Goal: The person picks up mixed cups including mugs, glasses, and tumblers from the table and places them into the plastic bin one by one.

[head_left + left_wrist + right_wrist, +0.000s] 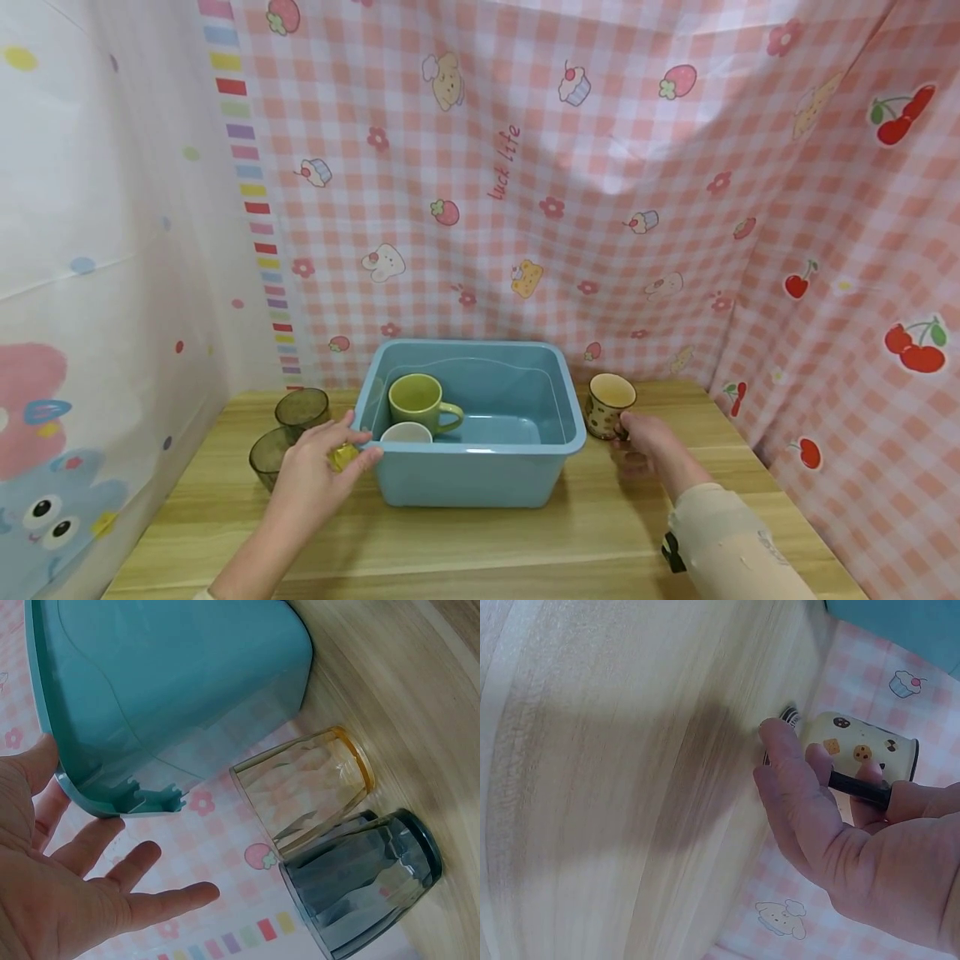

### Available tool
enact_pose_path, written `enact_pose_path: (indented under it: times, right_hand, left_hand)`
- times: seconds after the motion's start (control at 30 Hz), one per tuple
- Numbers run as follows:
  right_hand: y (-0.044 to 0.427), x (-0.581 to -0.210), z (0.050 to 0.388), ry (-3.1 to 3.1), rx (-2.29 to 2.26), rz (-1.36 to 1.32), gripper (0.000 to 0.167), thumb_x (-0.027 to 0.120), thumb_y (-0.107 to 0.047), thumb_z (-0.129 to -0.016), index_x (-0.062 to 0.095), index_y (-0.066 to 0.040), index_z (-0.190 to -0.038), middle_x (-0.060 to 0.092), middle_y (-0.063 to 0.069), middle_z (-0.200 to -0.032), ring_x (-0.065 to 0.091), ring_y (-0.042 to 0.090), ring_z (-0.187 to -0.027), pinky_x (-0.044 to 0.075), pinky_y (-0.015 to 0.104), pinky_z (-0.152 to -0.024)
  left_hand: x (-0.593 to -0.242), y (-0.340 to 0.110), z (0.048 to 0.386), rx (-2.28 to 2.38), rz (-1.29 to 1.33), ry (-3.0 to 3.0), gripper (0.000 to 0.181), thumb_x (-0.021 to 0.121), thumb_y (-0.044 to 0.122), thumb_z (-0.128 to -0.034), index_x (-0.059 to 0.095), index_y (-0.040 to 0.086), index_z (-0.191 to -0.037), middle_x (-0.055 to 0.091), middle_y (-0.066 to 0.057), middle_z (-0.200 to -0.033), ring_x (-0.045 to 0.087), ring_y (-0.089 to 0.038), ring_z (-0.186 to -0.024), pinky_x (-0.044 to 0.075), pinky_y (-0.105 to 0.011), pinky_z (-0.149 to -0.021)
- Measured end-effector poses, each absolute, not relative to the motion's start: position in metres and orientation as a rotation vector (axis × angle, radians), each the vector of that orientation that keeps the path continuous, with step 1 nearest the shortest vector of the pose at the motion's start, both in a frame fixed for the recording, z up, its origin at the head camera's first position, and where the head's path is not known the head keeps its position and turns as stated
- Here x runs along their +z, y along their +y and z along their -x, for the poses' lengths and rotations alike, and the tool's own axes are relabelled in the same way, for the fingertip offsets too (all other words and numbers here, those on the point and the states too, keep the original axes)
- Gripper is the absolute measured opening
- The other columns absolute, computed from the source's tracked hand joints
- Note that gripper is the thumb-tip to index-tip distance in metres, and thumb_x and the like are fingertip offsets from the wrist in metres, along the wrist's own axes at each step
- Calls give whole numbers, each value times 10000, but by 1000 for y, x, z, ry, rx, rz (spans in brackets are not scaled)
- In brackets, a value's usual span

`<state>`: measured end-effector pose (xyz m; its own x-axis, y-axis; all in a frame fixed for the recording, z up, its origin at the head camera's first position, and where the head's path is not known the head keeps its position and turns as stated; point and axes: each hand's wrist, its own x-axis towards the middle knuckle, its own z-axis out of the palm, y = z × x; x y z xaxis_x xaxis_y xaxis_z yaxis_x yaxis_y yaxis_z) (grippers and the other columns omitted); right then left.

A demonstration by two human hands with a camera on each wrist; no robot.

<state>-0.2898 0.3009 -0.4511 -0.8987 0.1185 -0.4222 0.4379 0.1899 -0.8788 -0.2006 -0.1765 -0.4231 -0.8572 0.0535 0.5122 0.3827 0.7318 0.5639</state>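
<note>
A blue plastic tub (472, 477) stands mid-table, with a green mug (415, 398) and a white cup (407, 432) inside at its left. My left hand (317, 468) touches the tub's left front rim, thumb on one side and fingers spread; the left wrist view shows the same hand (82, 877) at the tub's corner. Right of the tub stands a cream mug (604, 412) with a cookie pattern and dark rim. My right hand (651, 446) is at its handle; in the right wrist view that hand (840, 832) pinches the black handle (859, 789).
Left of the tub are two dark clear glasses, one behind (302, 408) and one nearer (267, 457). A yellowish glass (307, 787) stands beside them, partly behind my left hand in the head view. A pink checked cloth (480, 208) hangs behind the table.
</note>
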Motion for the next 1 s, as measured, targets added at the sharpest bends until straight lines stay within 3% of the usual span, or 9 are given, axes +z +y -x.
enact_pose_path:
  times: [0.13,0.2,0.3,0.47,0.7,0.9,1.0]
  right_hand:
    - [301,-450,291,2211,-1751,-536,413,271,-323,-1164,556,-65,-1012,640,64,-945,379,574,-1423,515,689,-1095]
    - [301,-450,291,2219,-1739,-557,415,278,-323,-1164,561,-70,-996,647,60,-933,439,527,-1377,523,683,-1086]
    - [301,-448,291,2228,-1729,-560,417,274,-323,-1166,558,-74,-991,640,45,-906,550,396,-1173,524,684,-1080]
    - [301,-448,291,2226,-1740,-556,411,289,-324,-1172,557,-77,-980,629,38,-886,549,224,-873,519,700,-1073]
    - [301,-448,291,2207,-1760,-546,412,306,-327,-1172,562,-70,-977,618,57,-919,551,266,-932,563,679,-1027]
    - [303,-450,291,2176,-1754,-514,418,279,-318,-1182,546,-100,-946,624,29,-826,504,167,-723,606,616,-936]
    - [306,-448,291,2139,-1776,-514,422,272,-325,-1182,548,-99,-957,626,34,-834,546,195,-780,613,606,-918]
  left_hand:
    - [-423,-177,201,-948,329,-2466,234,886,249,-895,833,91,-1059,677,-198,-1445,645,-509,-1309,519,-720,-1043]
    - [-423,-177,201,-947,329,-2467,230,885,250,-896,834,96,-1058,676,-197,-1446,645,-509,-1309,519,-719,-1044]
    - [-423,-177,201,-948,331,-2465,229,886,250,-895,834,96,-1056,678,-197,-1443,647,-513,-1305,518,-721,-1045]
    - [-423,-177,201,-949,336,-2456,236,891,246,-889,832,86,-1052,686,-199,-1431,652,-517,-1294,514,-727,-1045]
    - [-424,-176,201,-951,340,-2449,230,892,244,-886,833,91,-1048,689,-195,-1428,655,-503,-1293,522,-717,-1037]
    - [-425,-176,201,-930,353,-2425,207,898,228,-877,838,105,-1032,695,-211,-1414,664,-504,-1279,543,-702,-1014]
    - [-425,-176,202,-935,349,-2429,208,897,225,-877,837,102,-1034,692,-212,-1418,659,-510,-1282,545,-702,-1010]
